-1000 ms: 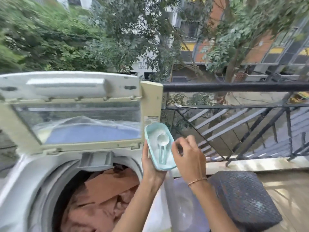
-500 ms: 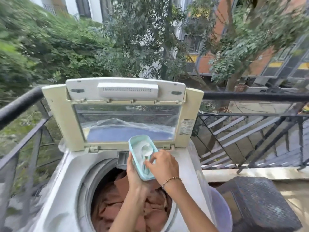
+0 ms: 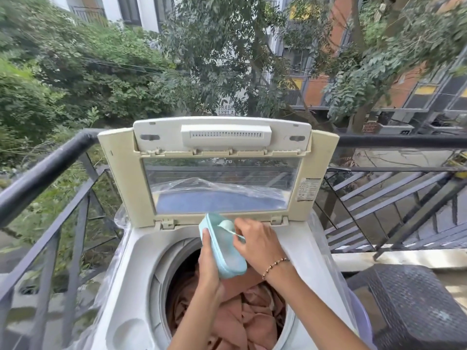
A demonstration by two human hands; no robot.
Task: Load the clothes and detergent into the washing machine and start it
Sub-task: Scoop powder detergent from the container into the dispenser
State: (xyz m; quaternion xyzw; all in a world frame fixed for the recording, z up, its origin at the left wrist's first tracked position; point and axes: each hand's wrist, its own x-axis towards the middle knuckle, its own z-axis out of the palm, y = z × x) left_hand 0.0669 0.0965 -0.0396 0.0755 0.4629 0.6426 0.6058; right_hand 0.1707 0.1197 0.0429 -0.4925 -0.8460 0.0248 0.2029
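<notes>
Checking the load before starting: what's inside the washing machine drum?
Rust-brown clothes fill the drum; the left hand and detergent box cover part; anything beneath is hidden.

The detergent box (image 3: 225,251) hides fingers of my left hand (image 3: 209,271); clothes (image 3: 242,320) run off the bottom edge; I can't read the sticker (image 3: 305,189) on the lid (image 3: 121,178).

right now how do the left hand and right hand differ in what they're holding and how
The left hand wraps round the side of the pale blue detergent tub, held tilted; the right hand pinches only the thin handle of the white scoop lying in it. The right wrist wears a bead bracelet; the left wrist is bare. Both hands are over the open drum, which holds brownish clothes.
</notes>
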